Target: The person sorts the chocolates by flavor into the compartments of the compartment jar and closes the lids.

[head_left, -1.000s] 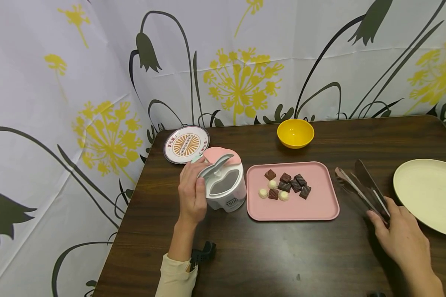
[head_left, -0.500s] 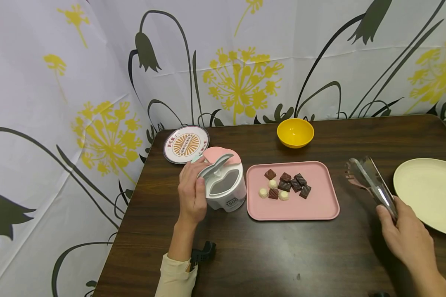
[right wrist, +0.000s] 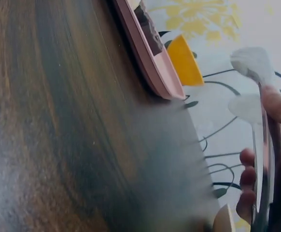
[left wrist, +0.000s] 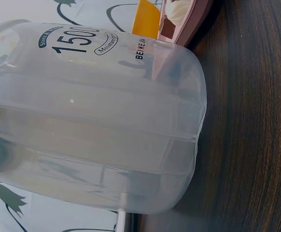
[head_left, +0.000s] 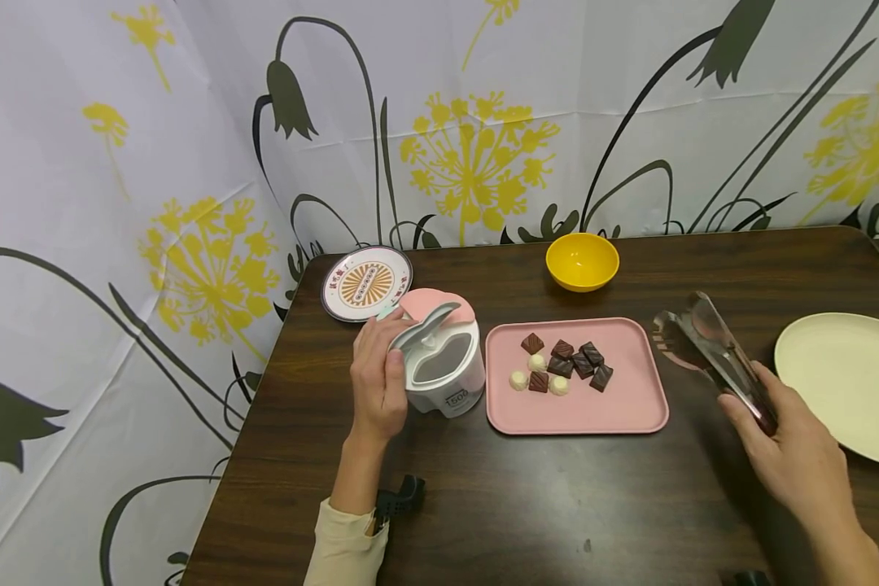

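Note:
My left hand (head_left: 378, 376) holds a translucent storage canister (head_left: 450, 391) marked 1500, its thumb at the raised grey flip lid (head_left: 426, 327); the fingers' far side is hidden. The canister stands on the table with its opening exposed. In the left wrist view, the canister (left wrist: 97, 121) fills most of the picture. My right hand (head_left: 802, 456) grips metal tongs (head_left: 725, 358) above the table, between a pink tray (head_left: 630, 415) and a cream plate (head_left: 850, 382). The tongs' heads are apart with nothing between them. Dark and white chocolates (head_left: 561, 366) lie on the tray.
Behind the tray is a yellow bowl (head_left: 582, 262). A patterned round plate (head_left: 367, 284) lies behind the canister, at the table's back left. The dark wooden table (head_left: 527, 505) meets a flower-printed cloth (head_left: 483, 73) at the back.
My right hand has turned the tongs and, over the last half second, moved them slightly left and away from me. The left hand, canister and chocolates have stayed put.

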`<state>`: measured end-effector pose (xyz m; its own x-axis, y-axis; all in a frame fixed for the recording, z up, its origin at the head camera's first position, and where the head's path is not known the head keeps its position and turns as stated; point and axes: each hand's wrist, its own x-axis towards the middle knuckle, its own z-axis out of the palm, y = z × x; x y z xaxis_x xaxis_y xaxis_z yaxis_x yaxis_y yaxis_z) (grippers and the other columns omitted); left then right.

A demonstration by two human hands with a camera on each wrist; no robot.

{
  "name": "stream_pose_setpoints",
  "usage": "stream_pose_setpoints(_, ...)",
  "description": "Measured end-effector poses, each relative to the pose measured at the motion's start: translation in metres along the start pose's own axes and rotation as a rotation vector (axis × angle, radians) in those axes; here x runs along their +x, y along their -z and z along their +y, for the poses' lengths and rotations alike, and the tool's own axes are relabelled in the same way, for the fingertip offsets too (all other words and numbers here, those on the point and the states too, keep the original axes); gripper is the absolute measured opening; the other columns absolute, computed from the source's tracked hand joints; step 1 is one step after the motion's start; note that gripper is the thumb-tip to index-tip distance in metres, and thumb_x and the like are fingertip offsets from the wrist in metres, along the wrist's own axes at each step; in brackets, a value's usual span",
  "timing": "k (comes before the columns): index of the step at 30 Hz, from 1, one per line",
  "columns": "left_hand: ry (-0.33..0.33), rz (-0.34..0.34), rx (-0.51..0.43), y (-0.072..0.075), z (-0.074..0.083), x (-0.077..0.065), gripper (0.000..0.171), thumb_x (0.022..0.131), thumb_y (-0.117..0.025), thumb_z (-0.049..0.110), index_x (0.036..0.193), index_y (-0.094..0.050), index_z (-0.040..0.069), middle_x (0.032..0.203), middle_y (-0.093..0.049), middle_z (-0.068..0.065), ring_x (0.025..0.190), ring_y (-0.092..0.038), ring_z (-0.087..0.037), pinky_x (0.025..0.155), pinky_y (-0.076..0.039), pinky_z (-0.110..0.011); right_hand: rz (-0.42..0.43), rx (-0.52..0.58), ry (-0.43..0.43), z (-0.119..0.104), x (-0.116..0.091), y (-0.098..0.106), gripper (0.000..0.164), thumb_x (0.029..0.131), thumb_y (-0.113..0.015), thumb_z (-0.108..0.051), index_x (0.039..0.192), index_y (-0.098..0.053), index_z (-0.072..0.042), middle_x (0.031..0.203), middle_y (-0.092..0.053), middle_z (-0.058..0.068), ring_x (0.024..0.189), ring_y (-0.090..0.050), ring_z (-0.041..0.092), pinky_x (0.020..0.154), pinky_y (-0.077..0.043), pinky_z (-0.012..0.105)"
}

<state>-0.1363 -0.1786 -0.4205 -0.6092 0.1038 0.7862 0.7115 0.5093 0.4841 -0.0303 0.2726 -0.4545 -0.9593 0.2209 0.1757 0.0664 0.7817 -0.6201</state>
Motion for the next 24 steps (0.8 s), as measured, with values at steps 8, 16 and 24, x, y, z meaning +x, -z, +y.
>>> stream_pose_setpoints(8, 0.01, -0.001, 0.007, 0.0, 0.0, -0.001, 0.038, 0.093, -0.037, 0.017, 0.112, -0.067, 0.005, 0.112, -0.068, -0.01, 0.122, -0.056, -0.031, 0.11, -0.021, -0.056, 0.007, -0.035, 0.273, -0.009, 0.001, -0.012, 0.06, 0.083, -0.078, -0.029, 0.135, -0.056, -0.012, 0.092, -0.058, 0.002, 0.07, -0.048, 0.009, 0.052, -0.035, 0.037)
stream_pose_setpoints(16, 0.007, 0.004, 0.007, 0.0, 0.0, -0.001, 0.038, 0.093, -0.037, 0.017, 0.111, -0.067, 0.004, 0.111, -0.068, -0.01, 0.121, -0.056, -0.031, 0.11, -0.021, -0.057, -0.013, -0.131, 0.326, -0.017, -0.003, -0.024, 0.057, 0.077, -0.081, -0.036, 0.126, -0.063, -0.014, 0.082, -0.06, -0.004, 0.052, -0.044, 0.002, 0.044, -0.03, 0.03)
stream_pose_setpoints(24, 0.005, 0.001, 0.004, 0.0, 0.0, 0.0, 0.038, 0.093, -0.036, 0.018, 0.112, -0.067, 0.004, 0.112, -0.068, -0.01, 0.122, -0.056, -0.03, 0.11, -0.021, -0.057, -0.02, -0.184, 0.321, -0.018, -0.006, -0.029, 0.056, 0.077, -0.079, -0.042, 0.125, -0.066, -0.014, 0.077, -0.055, -0.008, 0.052, -0.041, 0.003, 0.043, -0.028, 0.029)
